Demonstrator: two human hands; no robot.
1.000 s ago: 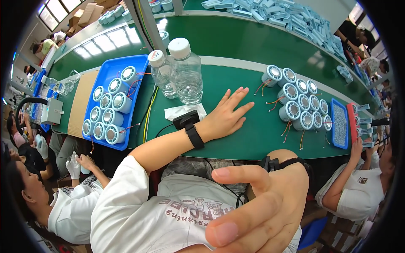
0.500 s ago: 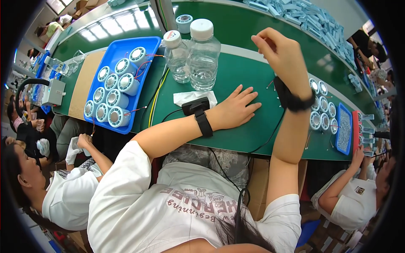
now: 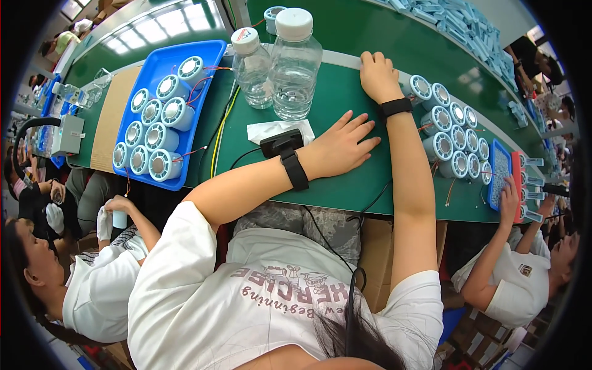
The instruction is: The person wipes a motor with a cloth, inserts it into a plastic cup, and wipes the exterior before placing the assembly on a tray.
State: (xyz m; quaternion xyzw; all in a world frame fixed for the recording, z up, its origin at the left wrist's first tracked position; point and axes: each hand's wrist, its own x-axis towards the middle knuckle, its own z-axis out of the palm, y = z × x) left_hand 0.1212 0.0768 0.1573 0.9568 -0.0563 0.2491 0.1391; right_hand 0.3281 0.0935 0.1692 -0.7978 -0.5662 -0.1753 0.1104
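My left hand [image 3: 343, 148] lies palm down on the green table [image 3: 345, 196] with its fingers spread, holding nothing. A black strap with a small black box [image 3: 281, 142] is on that wrist, beside a white tissue [image 3: 259, 132]. At the far edge strip of the table, my right hand [image 3: 379, 77] rests with its fingers curled in and close together. No object shows in it, though its underside is hidden. To its right stand several light-blue round motor units [image 3: 440, 119] with thin wires. Two clear bottles, a large one [image 3: 292, 80] and a smaller one [image 3: 253, 74], stand left of it.
On the left, a blue tray [image 3: 200, 105] holds several similar motor units, next to a cardboard sheet [image 3: 111, 123]. Cables run across the table. Light-blue plastic parts [image 3: 456, 31] are piled far right. Co-workers sit on both sides; a blue bin [image 3: 497, 197] and red rack [image 3: 517, 185] stand right.
My right hand has come down from its raised position to the table's far edge, left of the motor units. My left hand stays flat on the table. The view has shifted slightly.
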